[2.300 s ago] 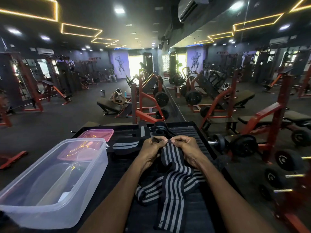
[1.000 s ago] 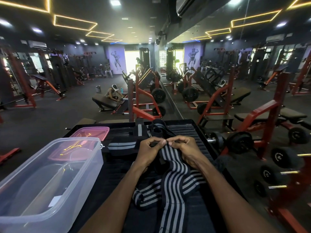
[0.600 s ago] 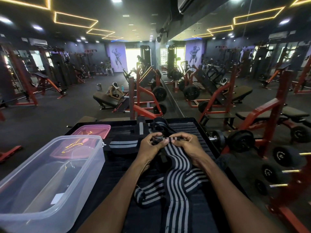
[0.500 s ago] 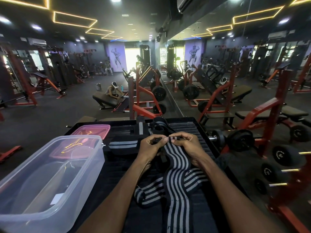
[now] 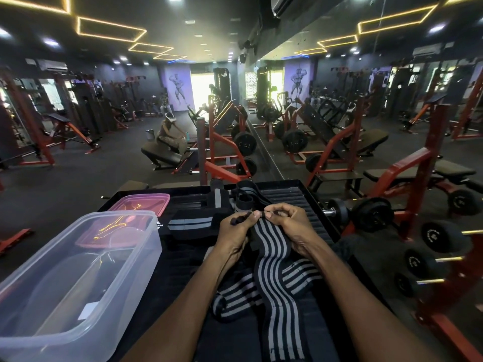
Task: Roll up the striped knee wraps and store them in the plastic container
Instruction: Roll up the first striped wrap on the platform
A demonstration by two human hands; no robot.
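Striped knee wrap (image 5: 271, 246) end pinched by left hand (image 5: 235, 231) and right hand (image 5: 288, 226), right of plastic container (image 5: 78, 270); loose start risks a slack, unravelling roll

Black knee wrap (image 5: 274, 246) (grey stripes), clear container (image 5: 78, 278), pink lid (image 5: 142, 202)

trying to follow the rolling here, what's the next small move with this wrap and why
Probably turn the pinched end over itself to start a tight roll: both the left hand and right hand hold the end of the striped knee wrap, and its length lies unrolled.
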